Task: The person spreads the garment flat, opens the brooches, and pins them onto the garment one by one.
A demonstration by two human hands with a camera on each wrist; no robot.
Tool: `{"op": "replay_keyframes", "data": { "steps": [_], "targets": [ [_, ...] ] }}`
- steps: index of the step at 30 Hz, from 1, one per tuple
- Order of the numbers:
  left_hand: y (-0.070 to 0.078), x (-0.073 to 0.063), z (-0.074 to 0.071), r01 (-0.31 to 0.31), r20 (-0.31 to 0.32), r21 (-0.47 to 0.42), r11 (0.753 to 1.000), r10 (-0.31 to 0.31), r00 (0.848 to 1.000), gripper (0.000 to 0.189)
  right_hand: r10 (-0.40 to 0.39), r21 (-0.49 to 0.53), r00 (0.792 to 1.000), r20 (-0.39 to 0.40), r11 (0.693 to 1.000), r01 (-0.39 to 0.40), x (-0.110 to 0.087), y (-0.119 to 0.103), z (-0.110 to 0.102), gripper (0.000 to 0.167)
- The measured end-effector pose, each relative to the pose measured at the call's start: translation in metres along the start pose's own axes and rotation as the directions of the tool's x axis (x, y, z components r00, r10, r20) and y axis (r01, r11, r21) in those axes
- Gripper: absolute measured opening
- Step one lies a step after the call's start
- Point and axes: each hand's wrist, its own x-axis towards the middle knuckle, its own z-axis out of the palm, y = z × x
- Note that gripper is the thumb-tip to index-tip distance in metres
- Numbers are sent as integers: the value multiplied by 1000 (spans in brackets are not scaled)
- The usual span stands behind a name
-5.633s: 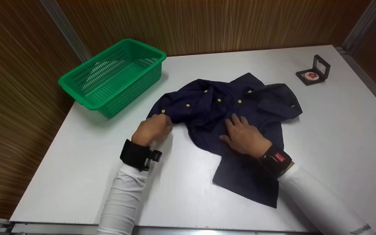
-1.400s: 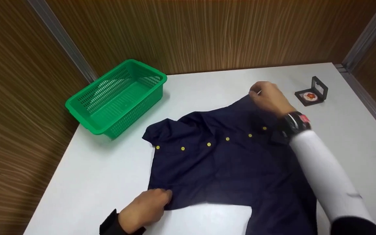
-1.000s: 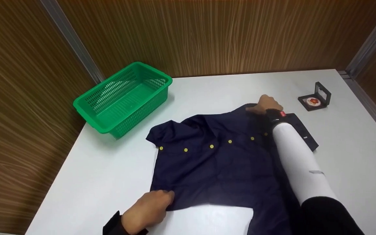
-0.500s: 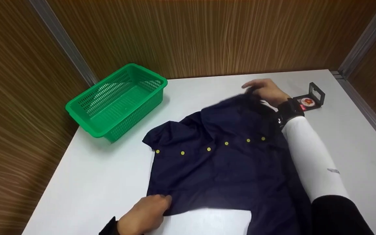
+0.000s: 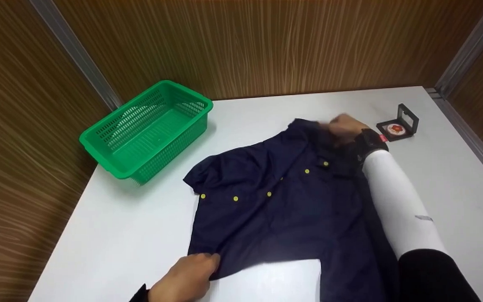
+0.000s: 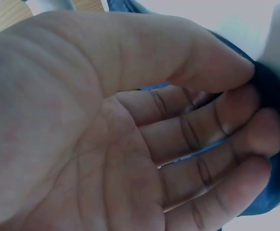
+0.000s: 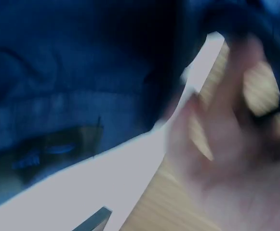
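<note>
A navy shirt with yellow buttons lies partly spread and creased on the white table. At its lower left corner my left hand pinches the hem; in the left wrist view, thumb and fingertips of the left hand meet on the dark cloth. My right hand, blurred by motion, grips the fabric near the collar at the far side, slightly raised. The right wrist view shows the right hand with cloth at its fingertips, also blurred. The right forearm hides part of the shirt's right side.
A green perforated basket stands at the back left. At the back right, close to my right hand, a small black display case holding a round red-and-white piece stands unfolded. Wood-grain panels border the table.
Since the first frame the shirt has been spread wider and my left hand has come nearer the front edge. Lately the right hand has shifted the collar area leftward; the left hand stays at the hem.
</note>
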Motion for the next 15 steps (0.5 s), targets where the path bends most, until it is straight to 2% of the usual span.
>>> {"op": "replay_keyframes", "data": {
  "steps": [2,3,4,5,7,12,14,15],
  "targets": [
    [0,0,-1,5,1,-2,1000,-5,1000,21,1,-49,984,179,999,8,-2,0,-4,70],
    [0,0,-1,10,0,-4,1000,-10,1000,21,-8,-82,972,235,996,27,-3,-2,-5,74],
    [0,-1,-2,14,-2,-6,1000,-14,1000,22,-21,-98,963,267,994,49,-4,-5,-5,79],
    [0,-1,-2,20,1,-8,1000,-20,1000,22,-36,-111,963,267,992,67,-6,-9,-5,81],
    [-1,-2,-2,34,9,-13,999,-34,999,24,-49,-93,972,228,993,72,-6,-16,-4,79],
    [0,-1,0,53,36,-28,998,-52,998,28,-116,-21,990,81,993,118,0,-22,1,43],
    [1,-1,1,52,46,-37,998,-50,998,28,-194,-75,980,-38,979,191,3,-25,2,26],
    [1,0,1,51,52,-41,998,-49,997,28,-239,-117,964,-120,967,225,5,-27,2,20]
  ]
}}
